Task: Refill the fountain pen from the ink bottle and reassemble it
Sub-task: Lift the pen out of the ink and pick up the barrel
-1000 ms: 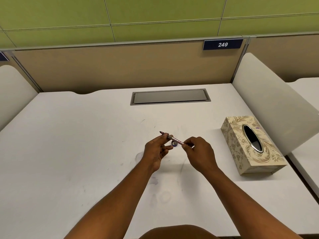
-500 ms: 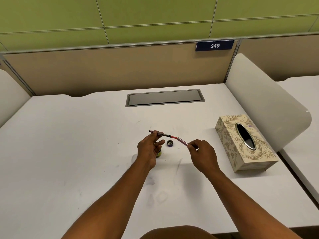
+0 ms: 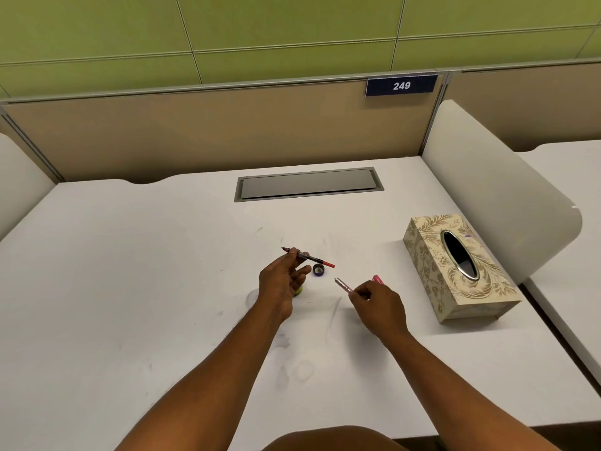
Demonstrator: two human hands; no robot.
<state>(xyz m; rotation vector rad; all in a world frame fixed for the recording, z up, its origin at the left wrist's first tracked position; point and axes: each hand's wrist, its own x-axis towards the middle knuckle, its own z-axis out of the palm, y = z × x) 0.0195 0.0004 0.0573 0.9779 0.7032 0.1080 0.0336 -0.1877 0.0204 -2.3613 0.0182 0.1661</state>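
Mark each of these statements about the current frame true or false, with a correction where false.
1. The pen is in two parts, one in each hand. True: left hand holds the front part, right hand the barrel.
2. The bottle cap lies on the desk. True.
3. The tissue box is left of the hands. False: it is to the right.
4. The sign reads 294. False: 249.
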